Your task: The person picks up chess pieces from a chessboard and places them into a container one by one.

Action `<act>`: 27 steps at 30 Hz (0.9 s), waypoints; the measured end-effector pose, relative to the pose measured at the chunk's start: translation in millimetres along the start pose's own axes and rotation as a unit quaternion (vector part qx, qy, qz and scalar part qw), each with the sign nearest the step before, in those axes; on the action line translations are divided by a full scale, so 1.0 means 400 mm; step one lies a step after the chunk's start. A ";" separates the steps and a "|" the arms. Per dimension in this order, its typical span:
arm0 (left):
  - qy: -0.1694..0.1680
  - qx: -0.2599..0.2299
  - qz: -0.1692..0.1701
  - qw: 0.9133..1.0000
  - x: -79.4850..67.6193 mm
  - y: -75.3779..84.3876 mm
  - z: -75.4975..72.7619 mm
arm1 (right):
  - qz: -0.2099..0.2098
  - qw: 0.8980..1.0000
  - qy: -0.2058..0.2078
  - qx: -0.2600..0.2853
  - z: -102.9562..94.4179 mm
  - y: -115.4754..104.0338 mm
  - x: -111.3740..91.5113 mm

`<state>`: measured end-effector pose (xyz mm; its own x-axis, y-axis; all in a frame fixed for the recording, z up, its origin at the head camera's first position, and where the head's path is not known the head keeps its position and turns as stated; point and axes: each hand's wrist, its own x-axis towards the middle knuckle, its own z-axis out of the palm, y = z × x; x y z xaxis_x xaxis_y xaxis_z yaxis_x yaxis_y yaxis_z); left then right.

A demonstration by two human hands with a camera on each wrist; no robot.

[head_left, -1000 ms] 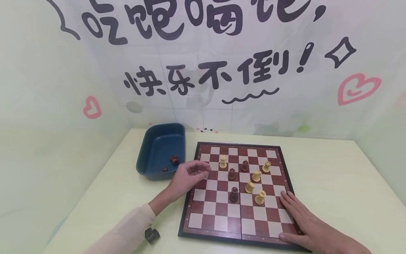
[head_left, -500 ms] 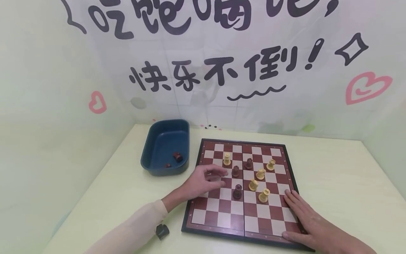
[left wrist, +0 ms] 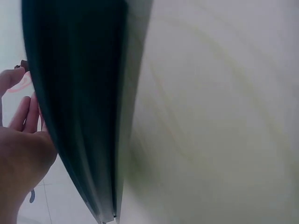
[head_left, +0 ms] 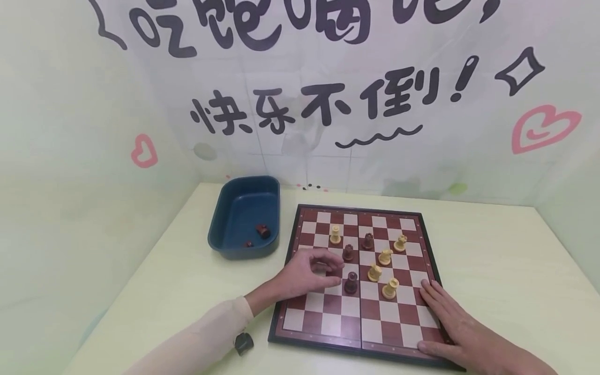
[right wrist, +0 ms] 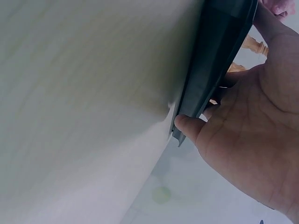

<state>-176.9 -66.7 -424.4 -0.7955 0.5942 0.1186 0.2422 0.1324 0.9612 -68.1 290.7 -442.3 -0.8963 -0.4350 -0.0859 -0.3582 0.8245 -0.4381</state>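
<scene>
On the table lies a brown-and-white chessboard [head_left: 314,317] with a dark rim. My left hand [head_left: 307,271] hovers over its left half, thumb and fingers parted and pointing right. Just beyond the fingertips stands a dark chess piece [head_left: 351,283]; another dark piece [head_left: 348,253] is slightly farther back. The left wrist view shows the hand [left wrist: 25,149] partly hidden behind the board's edge [left wrist: 77,93]. My right hand [head_left: 450,325] rests along the right edge, fingers laid on the board. In the right wrist view, its thumb touches the dark side [right wrist: 210,56].
A third dark piece [head_left: 367,241] and several cream pieces [head_left: 389,288] stand upright around the board's middle. Left of it, a blue bin [head_left: 244,252] holds dark red pieces [head_left: 263,231]. A small black object [head_left: 244,344] shows beside the left sleeve. A printed wall [head_left: 319,166] closes off the back.
My left hand has moved from the board's left edge rightward and nearer, up to the dark piece. The head view has shifted slightly. My right hand stays at the edge.
</scene>
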 end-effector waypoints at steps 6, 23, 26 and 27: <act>-0.005 -0.008 -0.005 1.000 0.004 0.005 0.013 | -0.019 1.000 0.011 -0.012 0.000 0.003 -0.008; -0.027 -0.028 -0.040 0.998 0.016 -0.003 0.047 | -0.006 1.000 -0.003 0.000 -0.002 -0.001 -0.001; -0.028 -0.046 -0.048 0.997 0.013 -0.004 0.052 | -0.005 1.000 -0.008 0.003 -0.004 -0.003 0.000; -0.029 -0.052 -0.050 0.997 0.012 -0.005 0.053 | -0.005 1.000 -0.009 0.004 -0.004 -0.003 0.001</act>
<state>-169.5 -47.1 -431.2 -0.7791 0.6269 0.0086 0.1013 0.1123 0.9885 -68.3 290.1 -440.3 -0.8878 -0.4495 -0.0986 -0.3642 0.8172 -0.4467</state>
